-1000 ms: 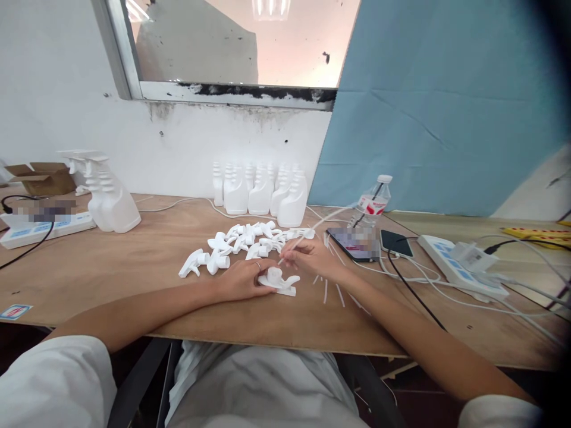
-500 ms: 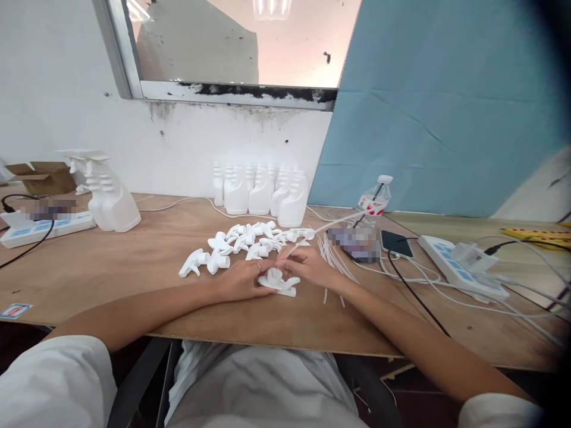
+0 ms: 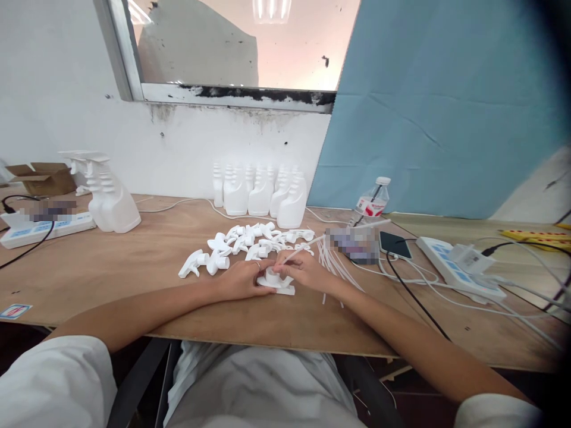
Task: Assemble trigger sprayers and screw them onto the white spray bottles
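Our left hand (image 3: 241, 279) grips a white spray head (image 3: 284, 290) on the table (image 3: 223, 324); our right hand (image 3: 308, 271) pinches a thin tube (image 3: 307, 246), near end at the head's collar (image 3: 271, 276)

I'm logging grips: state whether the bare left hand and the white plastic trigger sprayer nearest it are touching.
Touching. The head view shows it: the left hand grips the trigger sprayer at its left end, with no gap between.

Short white sleeves (image 3: 62, 377), thin ring (image 3: 259, 266)
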A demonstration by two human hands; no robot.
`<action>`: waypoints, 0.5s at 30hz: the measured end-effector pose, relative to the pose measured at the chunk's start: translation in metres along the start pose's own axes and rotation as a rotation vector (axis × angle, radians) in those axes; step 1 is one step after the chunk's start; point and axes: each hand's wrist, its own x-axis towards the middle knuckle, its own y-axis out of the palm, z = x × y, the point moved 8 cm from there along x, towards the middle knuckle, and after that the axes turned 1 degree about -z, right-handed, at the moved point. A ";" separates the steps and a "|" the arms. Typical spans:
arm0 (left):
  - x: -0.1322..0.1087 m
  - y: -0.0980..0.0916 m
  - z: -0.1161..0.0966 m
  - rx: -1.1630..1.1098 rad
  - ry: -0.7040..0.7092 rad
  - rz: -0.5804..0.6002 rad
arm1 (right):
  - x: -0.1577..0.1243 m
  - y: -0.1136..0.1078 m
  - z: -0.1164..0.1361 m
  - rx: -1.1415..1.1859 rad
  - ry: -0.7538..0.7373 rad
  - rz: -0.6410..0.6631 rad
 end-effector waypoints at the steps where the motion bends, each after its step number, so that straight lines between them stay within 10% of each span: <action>1: 0.000 0.000 0.001 0.003 -0.006 -0.001 | 0.001 0.000 -0.002 0.010 0.012 -0.012; 15: -0.002 0.007 0.000 0.055 0.061 0.020 | -0.001 0.004 -0.001 -0.198 -0.044 -0.064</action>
